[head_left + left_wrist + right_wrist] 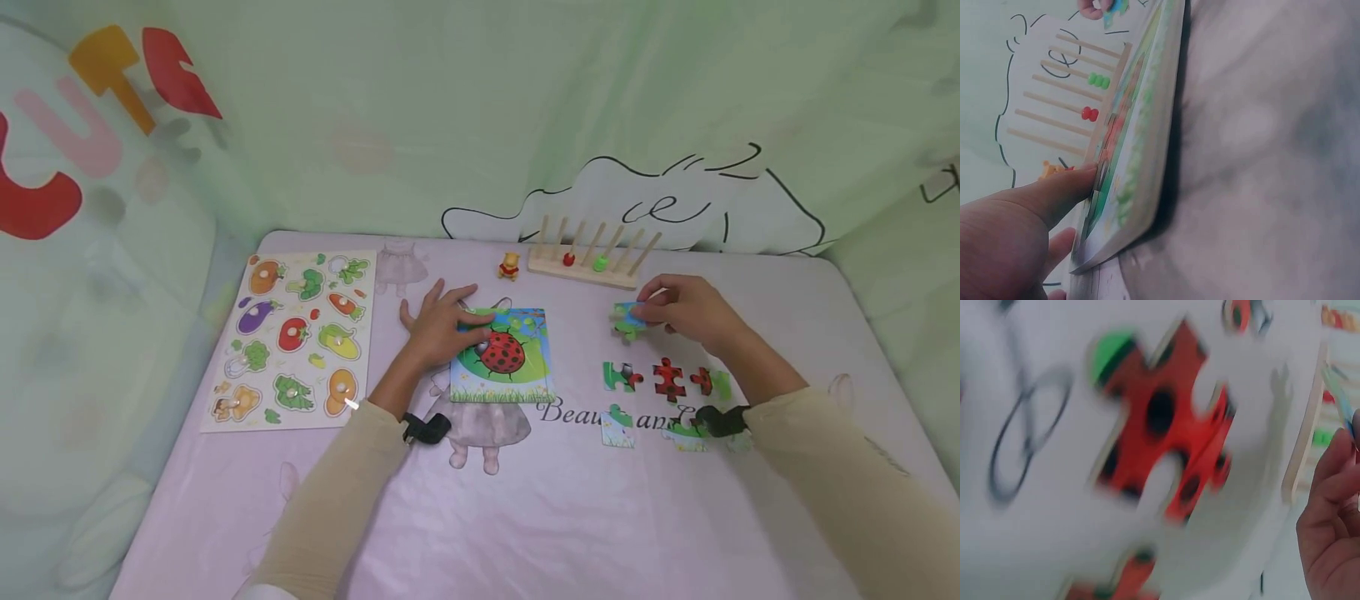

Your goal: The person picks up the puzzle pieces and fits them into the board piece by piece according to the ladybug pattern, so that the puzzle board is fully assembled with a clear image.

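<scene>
My left hand (442, 329), fingers spread, rests at the left edge of a square ladybug puzzle board (501, 392). In the left wrist view its straight thumb (1075, 187) presses on the board's face. My right hand (688, 310) pinches a blue and green puzzle piece (627, 323) above the table, right of the board. Below that hand lie loose pieces: a green and red one (619, 376), a red spotted one (669, 379) and a red and green one (702, 382). Nearer me are a white and green piece (618, 429) and a grassy piece (686, 437), partly behind the wrist strap.
A vegetable peg puzzle board (303, 358) lies at the left. At the back stand a small yellow bear figure (509, 267) and a wooden peg rack (581, 271) with red beads (568, 260) and green beads (601, 263). Behind the table hangs a pale green curtain (360, 125).
</scene>
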Demonstrator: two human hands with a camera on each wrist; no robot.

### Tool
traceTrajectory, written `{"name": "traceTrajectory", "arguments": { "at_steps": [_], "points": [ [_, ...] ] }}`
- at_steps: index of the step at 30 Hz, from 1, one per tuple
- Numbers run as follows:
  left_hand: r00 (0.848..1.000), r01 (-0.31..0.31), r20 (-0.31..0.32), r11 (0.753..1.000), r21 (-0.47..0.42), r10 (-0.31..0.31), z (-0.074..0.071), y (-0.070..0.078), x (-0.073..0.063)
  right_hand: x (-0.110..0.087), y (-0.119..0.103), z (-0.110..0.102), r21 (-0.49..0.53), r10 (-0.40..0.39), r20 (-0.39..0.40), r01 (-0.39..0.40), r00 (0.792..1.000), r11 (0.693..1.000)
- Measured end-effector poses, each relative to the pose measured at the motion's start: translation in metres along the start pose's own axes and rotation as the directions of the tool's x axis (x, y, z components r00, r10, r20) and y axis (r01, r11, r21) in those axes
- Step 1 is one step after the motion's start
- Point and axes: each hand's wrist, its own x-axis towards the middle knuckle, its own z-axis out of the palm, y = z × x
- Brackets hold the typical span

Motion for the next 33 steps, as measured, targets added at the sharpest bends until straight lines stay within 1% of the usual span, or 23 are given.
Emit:
{"name": "traceTrajectory", "arguments": {
  "at_steps": [5,9,13,20,25,30,33],
  "points": [
    [1.000,0.001,0.004,1.000,0.000,-0.001,0.000,0.000,0.000,0.006,-0.018,0.019,0.033,-0.021,0.041,0.019,0.999,0.999],
    [1.000,0.005,0.009,1.000,0.003,-0.005,0.000,0.000,0.001,0.012,-0.031,0.033,0.048,-0.032,0.051,0.030,0.998,0.998],
    [1.000,0.008,0.010,1.000,0.006,-0.008,0.000,0.000,0.001,0.018,-0.042,0.047,0.060,-0.059,0.065,0.055,0.996,0.997],
    [1.000,0.007,0.010,1.000,0.003,-0.007,0.000,0.000,0.001,0.028,-0.057,0.067,0.116,-0.099,0.098,0.088,0.990,0.989],
    [1.000,0.004,0.008,1.000,0.002,-0.004,0.000,0.000,0.001,0.031,-0.067,0.080,0.140,-0.095,0.088,0.083,0.992,0.987],
    [1.000,0.003,0.007,1.000,0.007,-0.003,0.000,0.000,0.000,0.034,-0.075,0.088,0.126,-0.082,0.073,0.072,0.994,0.989],
    [1.000,0.006,0.008,1.000,0.007,-0.006,0.000,0.000,0.000,0.035,-0.077,0.091,0.135,-0.058,0.066,0.049,0.996,0.990]
  ]
}}
